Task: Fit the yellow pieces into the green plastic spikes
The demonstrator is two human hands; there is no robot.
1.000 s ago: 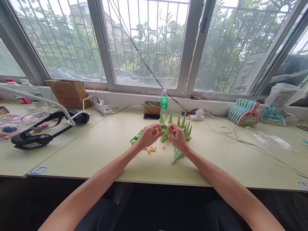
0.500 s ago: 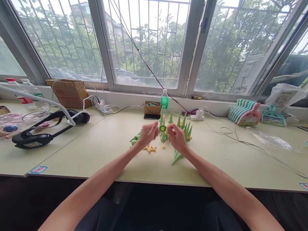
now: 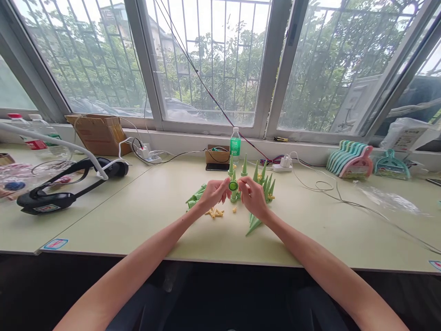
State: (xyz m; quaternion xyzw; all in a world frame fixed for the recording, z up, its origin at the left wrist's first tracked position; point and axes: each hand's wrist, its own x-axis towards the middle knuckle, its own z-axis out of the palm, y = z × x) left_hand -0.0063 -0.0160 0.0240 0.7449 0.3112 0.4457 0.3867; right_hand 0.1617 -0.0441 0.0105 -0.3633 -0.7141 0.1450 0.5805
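Observation:
Between my hands is a green plastic watering spike [image 3: 233, 185], its round open end turned toward me. My left hand [image 3: 215, 193] pinches it at the left rim with thumb and fingers. My right hand [image 3: 254, 197] is curled close to the right side of the rim, fingertips pressed together; whatever they hold is too small to make out. Several pale yellow small plastic pieces [image 3: 214, 213] lie below my left hand, and a single yellow piece [image 3: 234, 209] lies apart. Several upright green spikes [image 3: 267, 184] stand behind and beside my right hand. More green spikes [image 3: 196, 196] lie left of my left hand.
Loose green spikes [image 3: 254, 225] lie under my right wrist. Behind stand a green-labelled bottle [image 3: 235, 143] and a small cardboard box [image 3: 217, 156] with a phone before it. A black headset [image 3: 72, 184] sits left; cables [image 3: 339, 197] and small dustpans [image 3: 351, 161] are right.
The held spike has dipped slightly. My left fingers have loosened and shifted along its rim, and my right hand has turned a little with its fingertips at the rim.

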